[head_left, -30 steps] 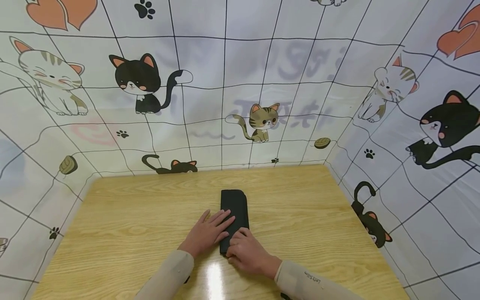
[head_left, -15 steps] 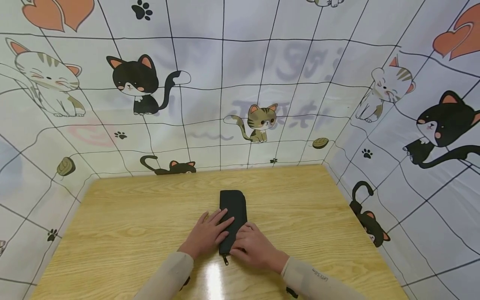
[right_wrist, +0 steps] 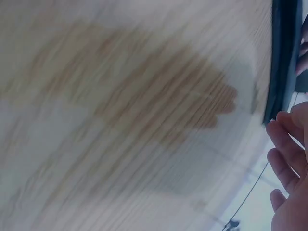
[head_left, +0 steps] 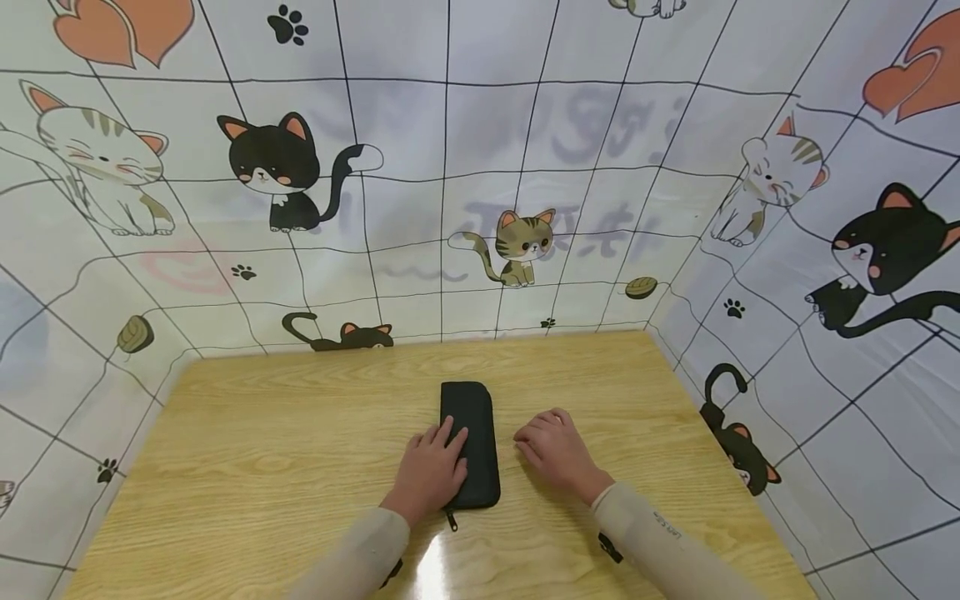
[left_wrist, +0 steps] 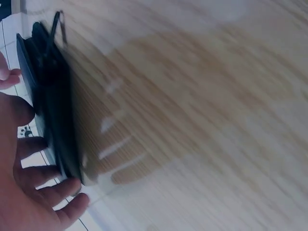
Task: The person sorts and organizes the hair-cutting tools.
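Observation:
A long black zippered case (head_left: pixel 477 450), like a pencil case, lies flat on the wooden table, its zipper pull (head_left: pixel 452 521) hanging off the near left corner. Across the case's left half rests my left hand (head_left: pixel 431 473), fingers spread and fairly straight. My right hand (head_left: pixel 557 452) is to the right of the case, apart from it, with loosely bent fingers and nothing in them. In the left wrist view, the case's edge (left_wrist: pixel 60 115) stands beside the fingers of the left hand (left_wrist: pixel 29 183). The right wrist view shows the relaxed right hand (right_wrist: pixel 291 159).
The light wooden tabletop (head_left: pixel 300 433) reaches back to a cloth wall (head_left: pixel 405 208) printed with cartoon cats and a grid. Similar cloth closes off the left and right sides. Light glares off the table near its front.
My right hand has left the case's near end and moved right and away from it. The left hand has shifted slightly right on the case, and the zipper pull has come into sight.

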A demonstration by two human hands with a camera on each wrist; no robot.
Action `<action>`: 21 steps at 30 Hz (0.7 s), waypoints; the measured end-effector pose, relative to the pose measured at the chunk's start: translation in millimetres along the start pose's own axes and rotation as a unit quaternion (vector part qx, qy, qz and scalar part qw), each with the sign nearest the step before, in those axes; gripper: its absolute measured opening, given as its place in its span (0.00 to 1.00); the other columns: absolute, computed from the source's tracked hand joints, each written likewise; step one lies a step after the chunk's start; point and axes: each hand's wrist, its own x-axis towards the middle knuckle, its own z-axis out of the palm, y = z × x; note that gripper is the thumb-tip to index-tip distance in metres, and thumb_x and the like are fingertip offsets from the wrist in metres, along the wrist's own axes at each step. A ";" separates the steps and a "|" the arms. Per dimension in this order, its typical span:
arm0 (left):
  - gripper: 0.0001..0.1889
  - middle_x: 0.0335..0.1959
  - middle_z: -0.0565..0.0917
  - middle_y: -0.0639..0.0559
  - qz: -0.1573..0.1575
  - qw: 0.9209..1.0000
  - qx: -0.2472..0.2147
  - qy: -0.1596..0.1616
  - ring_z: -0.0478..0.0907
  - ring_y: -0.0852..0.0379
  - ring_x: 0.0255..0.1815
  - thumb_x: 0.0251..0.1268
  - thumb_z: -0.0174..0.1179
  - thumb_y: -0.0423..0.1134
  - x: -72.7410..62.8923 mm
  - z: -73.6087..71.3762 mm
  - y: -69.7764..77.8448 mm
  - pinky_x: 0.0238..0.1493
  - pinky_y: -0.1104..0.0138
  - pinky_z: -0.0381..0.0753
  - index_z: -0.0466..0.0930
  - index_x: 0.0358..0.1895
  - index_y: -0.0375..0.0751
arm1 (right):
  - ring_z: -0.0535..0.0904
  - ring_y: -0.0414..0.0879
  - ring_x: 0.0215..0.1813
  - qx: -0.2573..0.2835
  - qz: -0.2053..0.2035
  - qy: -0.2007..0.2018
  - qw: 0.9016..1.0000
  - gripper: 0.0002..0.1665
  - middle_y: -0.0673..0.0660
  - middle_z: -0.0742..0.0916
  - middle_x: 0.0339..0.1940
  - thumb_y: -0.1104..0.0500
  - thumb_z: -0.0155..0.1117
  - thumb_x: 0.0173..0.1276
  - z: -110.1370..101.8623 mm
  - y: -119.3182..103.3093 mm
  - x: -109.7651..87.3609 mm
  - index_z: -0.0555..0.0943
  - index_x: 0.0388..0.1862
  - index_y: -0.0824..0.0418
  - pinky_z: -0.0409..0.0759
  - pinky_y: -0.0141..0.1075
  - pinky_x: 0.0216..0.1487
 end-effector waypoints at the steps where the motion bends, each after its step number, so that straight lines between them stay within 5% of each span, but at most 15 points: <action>1: 0.27 0.71 0.70 0.42 -0.006 1.000 0.001 -0.004 0.73 0.43 0.66 0.72 0.49 0.56 0.7 -0.7 2.7 0.60 0.49 0.76 0.70 0.70 0.51 | 0.80 0.44 0.47 -0.004 0.007 -0.003 1.000 0.05 0.43 0.89 0.38 0.51 0.64 0.68 1.1 4.4 -0.5 0.87 0.38 0.46 0.70 0.48 0.60; 14: 0.51 0.72 0.66 0.34 -0.106 0.992 0.042 -0.052 0.72 0.33 0.64 0.53 0.47 0.81 12.2 -2.0 45.6 0.56 0.46 0.76 0.69 0.67 0.40 | 0.83 0.50 0.51 0.024 0.082 -0.018 0.996 0.12 0.50 0.89 0.46 0.53 0.59 0.72 3.8 32.5 -3.6 0.85 0.48 0.54 0.72 0.52 0.61; 21: 0.48 0.73 0.64 0.36 -0.121 0.989 0.048 -0.066 0.70 0.33 0.65 0.54 0.54 0.75 14.6 -4.4 50.2 0.61 0.45 0.71 0.67 0.68 0.41 | 0.83 0.52 0.51 0.024 0.086 -0.003 0.996 0.13 0.53 0.89 0.46 0.55 0.65 0.68 4.9 35.4 -3.2 0.84 0.49 0.56 0.73 0.52 0.59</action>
